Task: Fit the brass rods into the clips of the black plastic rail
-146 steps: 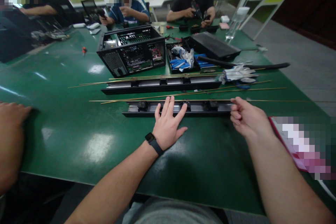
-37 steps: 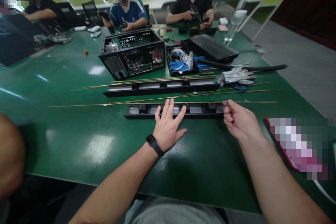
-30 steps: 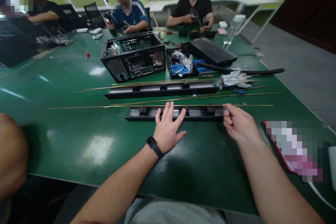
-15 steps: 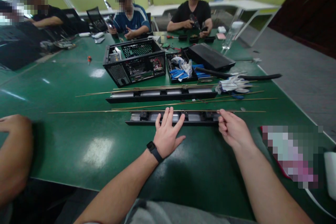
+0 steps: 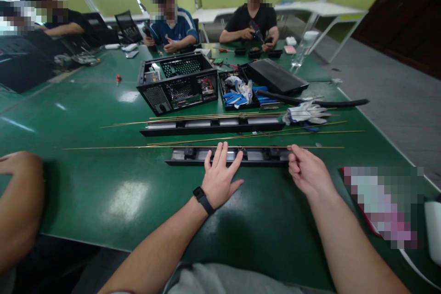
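Across the middle of the near black channel (image 5: 184,162) lies my left hand (image 5: 219,178), palm down, its fingers spread. This channel is long and narrow, with a pale inner surface and several dark blocks inside. My right hand (image 5: 309,169) is at the channel's right end, finger and thumb pinched on a thin brass-coloured rod (image 5: 99,148). The rod runs along the channel's far edge and sticks out past both ends. Just beyond, more thin rods (image 5: 330,132) lie loosely, and a second black channel (image 5: 206,131) sits parallel to the first.
A computer case (image 5: 177,85), a tray with gloves (image 5: 237,94), a black panel (image 5: 275,73), a black tube (image 5: 337,102) and white gloves (image 5: 306,112) lie farther back. A co-worker's arm (image 5: 20,206) rests at left. Several people sit around the green table (image 5: 86,193).
The rod pinched in my right hand has shifted slightly left, its right end showing a little less. My left hand stays on the channel.
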`<state>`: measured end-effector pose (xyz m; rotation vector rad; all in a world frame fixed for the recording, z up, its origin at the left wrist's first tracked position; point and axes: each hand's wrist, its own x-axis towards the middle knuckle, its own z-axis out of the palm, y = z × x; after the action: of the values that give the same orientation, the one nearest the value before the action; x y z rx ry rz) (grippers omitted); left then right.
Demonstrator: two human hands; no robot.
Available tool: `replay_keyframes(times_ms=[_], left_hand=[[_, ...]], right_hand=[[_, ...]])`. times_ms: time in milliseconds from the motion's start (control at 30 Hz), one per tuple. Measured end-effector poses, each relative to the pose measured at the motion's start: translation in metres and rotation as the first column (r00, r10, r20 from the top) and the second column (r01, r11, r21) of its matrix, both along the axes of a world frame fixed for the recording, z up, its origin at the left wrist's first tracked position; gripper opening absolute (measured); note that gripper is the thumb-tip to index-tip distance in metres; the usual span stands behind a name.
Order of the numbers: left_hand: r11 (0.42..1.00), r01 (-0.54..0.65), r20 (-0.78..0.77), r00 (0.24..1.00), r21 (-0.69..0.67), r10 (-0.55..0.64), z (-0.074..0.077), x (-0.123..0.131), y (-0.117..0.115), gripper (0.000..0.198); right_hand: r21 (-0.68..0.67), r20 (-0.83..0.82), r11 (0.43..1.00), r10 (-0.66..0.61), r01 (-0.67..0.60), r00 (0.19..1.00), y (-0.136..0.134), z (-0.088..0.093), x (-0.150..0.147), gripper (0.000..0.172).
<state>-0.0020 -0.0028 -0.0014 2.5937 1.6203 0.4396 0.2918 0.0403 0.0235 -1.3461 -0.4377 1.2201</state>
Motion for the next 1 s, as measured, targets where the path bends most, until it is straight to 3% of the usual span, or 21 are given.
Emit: replay_keyframes(times_ms=[300,500,700,1000], left_hand=[[1.000,-0.002,-0.005,1.000,0.012,0.002,-0.0006,-0.0001,0.0008,0.098],[0.999,-0.002,0.008,1.000,0.034,0.001,-0.0039,-0.0005,0.0011,0.100],[1.000,0.005,0.017,1.000,0.023,-0.005,-0.0034,-0.0009,0.0017,0.100],[1.000,0.012,0.014,1.000,0.022,-0.012,-0.0032,-0.0013,0.0027,0.096]], right_hand=[[-0.013,-0.019,1.000,-0.024,0.024,1.000,0.0013,-0.0007,-0.0022,0.027],[-0.001,-0.014,1.000,0.028,-0.028,1.000,0.0018,-0.0027,0.0002,0.031],[-0.015,-0.020,1.000,-0.022,0.021,1.000,0.0014,0.0006,-0.0029,0.022],[0.005,-0.008,1.000,0.020,-0.020,1.000,0.0025,-0.0035,0.0005,0.031]])
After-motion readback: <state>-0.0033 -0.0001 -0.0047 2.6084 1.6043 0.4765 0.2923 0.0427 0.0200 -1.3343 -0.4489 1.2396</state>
